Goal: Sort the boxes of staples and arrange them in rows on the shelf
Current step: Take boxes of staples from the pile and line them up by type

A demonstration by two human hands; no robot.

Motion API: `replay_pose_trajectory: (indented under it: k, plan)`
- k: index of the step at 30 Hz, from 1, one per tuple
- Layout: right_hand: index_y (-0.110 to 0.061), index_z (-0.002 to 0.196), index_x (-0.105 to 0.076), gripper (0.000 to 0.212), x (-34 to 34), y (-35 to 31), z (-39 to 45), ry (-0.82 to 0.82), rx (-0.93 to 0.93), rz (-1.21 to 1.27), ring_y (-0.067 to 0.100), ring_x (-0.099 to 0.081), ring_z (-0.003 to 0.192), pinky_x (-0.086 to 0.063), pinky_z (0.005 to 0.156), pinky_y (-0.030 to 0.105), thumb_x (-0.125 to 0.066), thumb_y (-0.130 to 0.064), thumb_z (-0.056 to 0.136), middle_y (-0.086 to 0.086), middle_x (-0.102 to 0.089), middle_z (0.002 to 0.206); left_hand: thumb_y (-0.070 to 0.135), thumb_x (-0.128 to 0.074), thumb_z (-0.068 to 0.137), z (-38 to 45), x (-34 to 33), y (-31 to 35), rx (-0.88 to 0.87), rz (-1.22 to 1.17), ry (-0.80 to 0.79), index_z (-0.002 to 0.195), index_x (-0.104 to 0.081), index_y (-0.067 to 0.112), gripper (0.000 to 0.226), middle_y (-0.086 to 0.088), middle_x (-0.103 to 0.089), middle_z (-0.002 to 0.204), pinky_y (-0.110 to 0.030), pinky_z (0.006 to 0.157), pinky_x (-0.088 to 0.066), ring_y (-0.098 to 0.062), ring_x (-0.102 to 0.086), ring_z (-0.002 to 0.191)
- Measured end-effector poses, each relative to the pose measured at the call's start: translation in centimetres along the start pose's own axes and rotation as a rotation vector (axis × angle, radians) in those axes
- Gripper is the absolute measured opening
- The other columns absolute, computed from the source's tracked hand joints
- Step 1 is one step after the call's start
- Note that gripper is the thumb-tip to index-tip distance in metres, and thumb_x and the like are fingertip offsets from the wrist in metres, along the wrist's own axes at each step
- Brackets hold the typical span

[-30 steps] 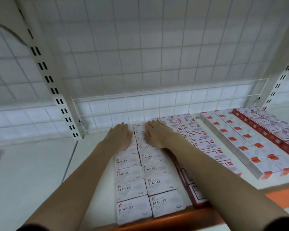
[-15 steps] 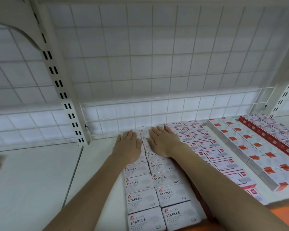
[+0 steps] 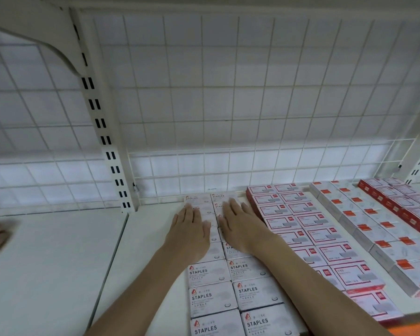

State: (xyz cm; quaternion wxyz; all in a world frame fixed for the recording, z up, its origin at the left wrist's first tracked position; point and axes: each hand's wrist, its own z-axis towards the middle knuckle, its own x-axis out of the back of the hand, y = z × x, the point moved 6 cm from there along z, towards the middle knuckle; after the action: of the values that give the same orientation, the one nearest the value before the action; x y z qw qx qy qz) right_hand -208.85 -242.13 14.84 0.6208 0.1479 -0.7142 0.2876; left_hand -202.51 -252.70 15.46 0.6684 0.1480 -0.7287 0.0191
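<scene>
Squaring the two STAPLES rows (image 3: 230, 287) | left hand (image 3: 192, 229), right hand (image 3: 240, 226) flat, fingers straight, gripping nothing | next, likely: nudge far boxes flush toward wire back (image 3: 228, 166)

staples boxes (image 3: 230, 294) in rows on shelf (image 3: 141, 251), wire grid (image 3: 228, 117) behind

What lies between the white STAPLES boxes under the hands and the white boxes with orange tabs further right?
In the head view, two rows of red-bordered boxes fill the stretch between the STAPLES boxes and the orange-tabbed boxes.
</scene>
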Motion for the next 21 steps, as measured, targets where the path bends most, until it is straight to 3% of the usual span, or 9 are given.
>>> replay_pose_trajectory:
  k: [3,5,10,13,17,21]
  plan:
    - [-0.004,0.147,-0.005,0.096,-1.0,0.2,0.8,-0.013,0.028,-0.058,0.033,-0.001,0.143,-0.009,0.115,0.048,0.021,-0.056,0.071,0.016,-0.005,0.156,0.033,-0.011,0.102,0.0,-0.1,0.1,-0.001,-0.015,0.007,0.148,0.0,0.003,0.056,-0.015,0.008,0.156,-0.034,0.114,0.005,-0.023,0.008,0.144]
    - [-0.003,0.147,-0.007,0.107,-1.5,0.6,1.3,-0.018,0.034,-0.092,0.034,-0.001,0.143,-0.008,0.115,0.048,0.03,-0.059,0.063,0.018,-0.005,0.155,0.033,-0.011,0.102,0.0,-0.1,0.1,0.003,-0.024,0.014,0.148,0.0,0.003,0.056,-0.015,0.008,0.156,-0.034,0.114,0.005,-0.023,0.008,0.144]
    - [-0.005,0.147,-0.007,0.086,-0.2,0.2,0.1,0.012,0.041,-0.031,0.028,0.003,0.144,0.0,0.117,0.042,0.015,-0.051,0.078,0.013,-0.004,0.156,0.036,-0.01,0.101,-0.5,0.4,0.0,0.03,0.014,0.028,0.148,-0.001,0.003,0.057,-0.015,0.008,0.156,-0.035,0.114,0.006,-0.023,0.007,0.144]
    - [-0.009,0.149,-0.002,0.059,0.8,-0.2,-2.0,-0.016,0.04,0.001,0.02,0.007,0.144,0.004,0.117,0.035,-0.01,-0.04,0.1,0.006,0.002,0.157,0.036,-0.01,0.101,-1.2,1.0,0.3,0.023,0.039,0.04,0.148,0.003,0.004,0.058,-0.012,0.011,0.156,-0.034,0.114,0.007,-0.021,0.009,0.144]
    - [-0.011,0.149,0.003,0.058,1.0,-0.4,-3.8,-0.057,0.071,-0.031,0.014,0.011,0.143,0.005,0.117,0.033,-0.014,-0.039,0.101,0.002,0.007,0.157,0.034,-0.01,0.101,-2.9,0.8,1.5,-0.038,0.063,0.013,0.148,0.004,0.006,0.056,-0.01,0.012,0.156,-0.034,0.115,0.006,-0.019,0.009,0.144]
    - [-0.006,0.148,0.003,0.06,0.3,-0.2,-3.8,-0.046,0.058,0.001,0.022,0.014,0.143,0.002,0.118,0.038,-0.013,-0.038,0.1,0.014,0.006,0.156,0.037,-0.01,0.101,-3.9,0.3,1.8,0.012,0.071,-0.01,0.148,0.003,0.006,0.058,-0.015,0.011,0.155,-0.037,0.116,0.005,-0.026,0.008,0.143]
